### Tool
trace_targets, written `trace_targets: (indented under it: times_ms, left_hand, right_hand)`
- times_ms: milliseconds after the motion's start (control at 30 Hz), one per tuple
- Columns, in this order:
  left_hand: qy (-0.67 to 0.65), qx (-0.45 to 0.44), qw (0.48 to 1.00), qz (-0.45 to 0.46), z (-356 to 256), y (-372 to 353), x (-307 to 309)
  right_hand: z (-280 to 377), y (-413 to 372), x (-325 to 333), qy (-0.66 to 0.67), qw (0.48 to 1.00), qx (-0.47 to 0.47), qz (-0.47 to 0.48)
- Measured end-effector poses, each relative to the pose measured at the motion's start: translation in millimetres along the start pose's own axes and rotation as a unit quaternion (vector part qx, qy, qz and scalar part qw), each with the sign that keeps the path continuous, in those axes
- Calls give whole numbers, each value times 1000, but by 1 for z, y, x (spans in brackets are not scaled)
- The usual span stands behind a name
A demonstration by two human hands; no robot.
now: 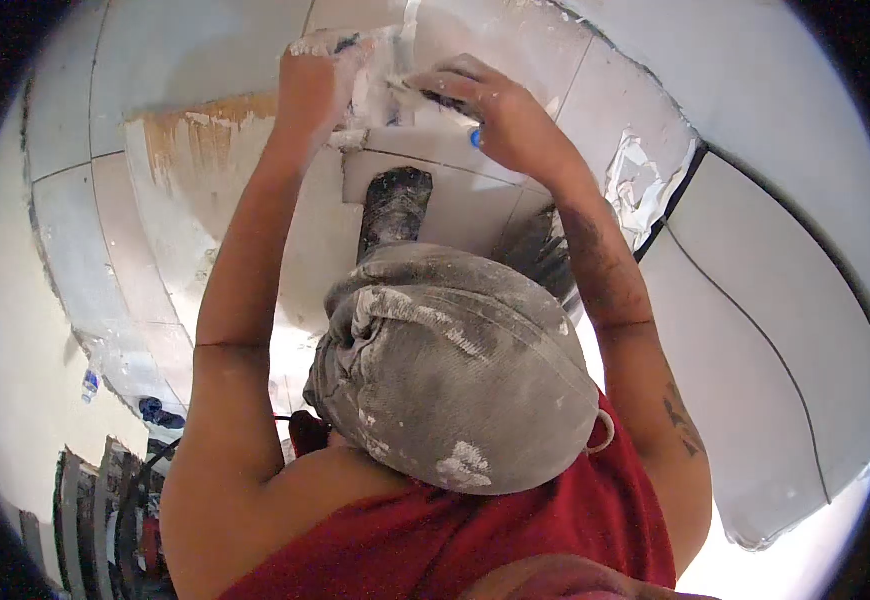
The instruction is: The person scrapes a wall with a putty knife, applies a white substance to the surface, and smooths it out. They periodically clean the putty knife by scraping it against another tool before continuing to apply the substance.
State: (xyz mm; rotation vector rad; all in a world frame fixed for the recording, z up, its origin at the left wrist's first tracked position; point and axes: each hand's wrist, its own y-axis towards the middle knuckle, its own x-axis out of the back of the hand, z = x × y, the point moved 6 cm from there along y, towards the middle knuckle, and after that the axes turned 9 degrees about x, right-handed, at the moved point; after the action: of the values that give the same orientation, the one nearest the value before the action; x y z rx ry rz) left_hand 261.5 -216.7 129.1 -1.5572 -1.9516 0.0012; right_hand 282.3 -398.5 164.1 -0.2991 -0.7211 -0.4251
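Note:
At the top of the head view, my left hand (317,85) is closed at a white-smeared object (370,85) that I cannot make out. Just to its right, my right hand (490,100) has its fingers bent around a dark, slim tool (445,100). A small blue part (476,137) shows below those fingers. White paste coats the fingers and the things between the hands. Beneath the hands lie pale tiles (435,185). The tool's working end is hidden or blurred.
A bent knee in dusty grey trousers (455,370) and a dark shoe (395,205) fill the centre. A brown-edged board (195,150) lies left. Crumpled white sheeting (640,185) and a large panel (755,330) with a thin cable are right. A bottle (90,385) stands far left.

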Motion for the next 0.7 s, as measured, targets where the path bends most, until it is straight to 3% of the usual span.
trace_targets:
  times_ms: [33,100,167,267,300,367,400,433,533,600,667,700]
  left_hand:
    - [26,34,999,15,8,4,0]
    - [-86,111,990,33,19,14,-2]
    - [-353,185,916,35,25,26,-5]
    - [-297,115,947,34,-5,30,16]
    - [-325,142,933,57,-7,28,15]
    - [-375,202,898,113,-9,18,5]
    - [-401,166,893,120,-16,12,0]
    - [-428,128,886,128,-24,6,-8]
    - [-543,193,787,221,-31,-2,-33]
    - [-597,198,745,224,-42,-12,-39]
    - [-569,169,784,182,-41,-15,-39]
    - [-575,203,773,175,-34,-17,-38]
  right_hand:
    - [4,-2,-2,18,1000,-9,18]
    - [7,-6,-8,41,998,7,49]
    - [7,-15,-14,49,994,58,75]
    - [13,-22,20,194,976,80,55]
    - [10,-25,32,260,962,67,44]
    - [2,-39,53,280,952,5,-119]
    - [-3,-48,62,286,936,-27,-201]
    - [-2,-47,66,240,940,-49,-239]
    - [16,-29,67,82,951,31,-297]
    - [12,-20,51,1,965,28,-261]
    - [9,-21,35,-38,970,-29,-238]
    - [-5,-28,25,-9,971,-61,-231]
